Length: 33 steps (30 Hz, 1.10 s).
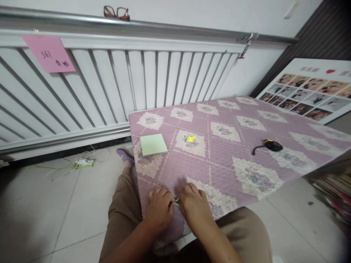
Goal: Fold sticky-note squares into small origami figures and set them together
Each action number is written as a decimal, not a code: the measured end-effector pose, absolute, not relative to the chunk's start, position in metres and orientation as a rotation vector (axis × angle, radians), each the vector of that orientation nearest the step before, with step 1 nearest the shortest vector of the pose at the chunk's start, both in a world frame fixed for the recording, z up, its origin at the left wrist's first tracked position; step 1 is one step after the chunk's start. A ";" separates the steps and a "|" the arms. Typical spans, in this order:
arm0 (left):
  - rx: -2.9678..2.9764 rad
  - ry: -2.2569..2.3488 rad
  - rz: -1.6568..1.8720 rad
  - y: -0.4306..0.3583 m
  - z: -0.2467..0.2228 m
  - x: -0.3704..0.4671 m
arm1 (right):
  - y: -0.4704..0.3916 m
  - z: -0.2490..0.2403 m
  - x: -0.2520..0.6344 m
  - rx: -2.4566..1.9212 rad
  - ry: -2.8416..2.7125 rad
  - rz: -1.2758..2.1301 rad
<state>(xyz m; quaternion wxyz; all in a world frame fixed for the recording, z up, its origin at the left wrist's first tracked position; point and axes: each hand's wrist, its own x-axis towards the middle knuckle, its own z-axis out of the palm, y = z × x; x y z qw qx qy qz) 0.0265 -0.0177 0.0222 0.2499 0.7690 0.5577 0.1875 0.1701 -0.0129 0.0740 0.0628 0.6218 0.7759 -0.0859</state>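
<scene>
A table [189, 168] under a pink flowered cloth bears everything at work. Over its near edge, the left hand [159, 207] and right hand [194, 204] are closed, fingertips together, gripping a small green piece between them. Beyond the left hand, a pale green paper pad [154, 144] lies flat; well to the right is a black object [273, 145], its strap pointing left. A yellow scrap [191, 139] lies right of the pad. Smallest in view, the green piece [177, 202] shows a sliver running crosswise from hand to hand; fingers hide its ends.
</scene>
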 end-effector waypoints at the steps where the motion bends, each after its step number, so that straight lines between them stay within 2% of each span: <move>1: 2.088 1.520 0.500 -0.017 0.022 0.026 | -0.012 0.074 0.169 1.863 2.333 -0.265; 17: 2.097 1.513 0.477 -0.015 0.025 0.026 | -0.007 0.062 0.164 1.911 2.448 -0.127; 20: 2.089 1.516 0.495 -0.016 0.024 0.026 | -0.009 0.063 0.176 1.936 2.510 -0.291; 26: 2.075 1.513 0.556 -0.019 0.025 0.026 | -0.014 0.046 0.217 2.088 2.741 -0.908; 29: 2.071 1.544 0.561 -0.020 0.022 0.027 | -0.019 0.031 0.227 2.216 2.776 -0.959; 33: 2.070 1.561 0.540 -0.019 0.018 0.029 | -0.023 0.020 0.229 2.287 2.847 -0.867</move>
